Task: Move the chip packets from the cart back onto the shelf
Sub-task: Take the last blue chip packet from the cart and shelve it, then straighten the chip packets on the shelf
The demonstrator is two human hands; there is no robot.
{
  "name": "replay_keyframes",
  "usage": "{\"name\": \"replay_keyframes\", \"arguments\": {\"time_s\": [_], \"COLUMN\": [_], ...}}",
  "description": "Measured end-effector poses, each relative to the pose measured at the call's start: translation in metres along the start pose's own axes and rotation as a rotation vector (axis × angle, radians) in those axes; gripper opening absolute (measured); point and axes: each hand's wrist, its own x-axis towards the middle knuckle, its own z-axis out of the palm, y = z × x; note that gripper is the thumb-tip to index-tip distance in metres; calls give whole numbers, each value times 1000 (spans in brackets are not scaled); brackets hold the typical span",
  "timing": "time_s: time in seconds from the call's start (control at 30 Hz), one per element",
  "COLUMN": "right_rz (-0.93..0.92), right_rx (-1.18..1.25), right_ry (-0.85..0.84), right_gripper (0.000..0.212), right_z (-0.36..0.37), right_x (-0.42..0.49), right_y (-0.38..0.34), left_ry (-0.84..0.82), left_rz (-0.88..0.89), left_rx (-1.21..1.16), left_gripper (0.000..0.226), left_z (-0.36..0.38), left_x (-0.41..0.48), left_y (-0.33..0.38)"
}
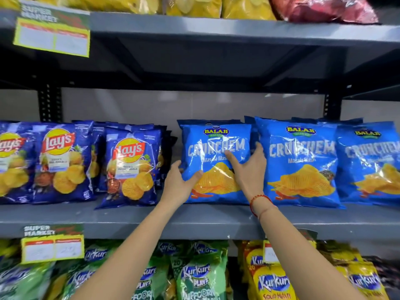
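A light blue Crunchem chip packet [213,146] stands upright on the grey middle shelf [151,221]. My left hand [179,185] grips its lower left edge, thumb across the front. My right hand [249,169] holds its right side, thumb on the front and fingers behind the right edge. Two more Crunchem packets [300,161] stand to the right, touching it. Dark blue Lay's packets [132,167] stand to the left with a small gap between. The cart is out of view.
Green and yellow Kurkure bags [199,276] fill the shelf below. Yellow and red bags [194,5] sit on the top shelf. Price tags [53,247] hang on the shelf edges. A dark upright post [50,102] stands at the back left.
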Motion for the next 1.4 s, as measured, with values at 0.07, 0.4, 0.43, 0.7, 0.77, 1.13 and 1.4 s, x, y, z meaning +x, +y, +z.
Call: {"name": "replay_keyframes", "arguments": {"time_s": [0.07, 0.4, 0.43, 0.7, 0.77, 1.13, 1.4], "right_rz": [-156, -154, -112, 218, 214, 118, 29], "right_rx": [-145, 212, 206, 267, 277, 409, 308], "right_ry": [121, -507, -596, -989, -1013, -847, -636], "right_gripper": [84, 65, 69, 66, 49, 36, 46], "right_z": [-2, 55, 63, 116, 123, 144, 148], "right_x": [-6, -56, -60, -72, -73, -88, -101], "right_y": [-8, -84, -87, -79, -77, -88, -97], "left_ry": [25, 124, 130, 123, 128, 165, 163], "left_rz": [125, 339, 322, 356, 380, 383, 377], "left_rx": [95, 797, 818, 847, 849, 806, 792], "left_gripper": [72, 56, 55, 62, 58, 58, 56], "left_z": [-16, -107, -113, -130, -131, -129, -129], "left_x": [-18, -83, -85, -98, -101, -103, -103], "left_y": [0, -43, -50, -77, -81, -83, -83]}}
